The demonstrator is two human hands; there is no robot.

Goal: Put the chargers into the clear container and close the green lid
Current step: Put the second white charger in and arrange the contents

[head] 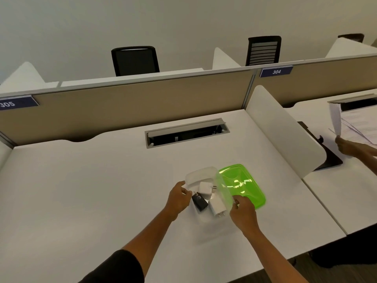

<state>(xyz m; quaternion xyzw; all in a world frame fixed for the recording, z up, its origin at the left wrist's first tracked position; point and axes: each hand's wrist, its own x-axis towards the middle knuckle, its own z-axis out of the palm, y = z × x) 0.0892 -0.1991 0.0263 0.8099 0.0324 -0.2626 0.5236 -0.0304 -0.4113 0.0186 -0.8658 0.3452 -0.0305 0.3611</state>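
A clear container (201, 174) sits on the white desk with three chargers inside: a square white charger (205, 187), a black charger (199, 202) and a long white charger (217, 207) with its prongs toward me. The green lid (243, 185) lies flat on the desk, touching the container's right side. My left hand (179, 198) grips the container's left rim. My right hand (242, 211) holds the container's right rim, at the near edge of the lid.
A grey cable tray slot (186, 132) is set into the desk behind the container. A white divider panel (283, 131) stands to the right. Beyond it another person's hand (350, 149) holds papers (336, 119). A beige partition (126, 107) closes the back.
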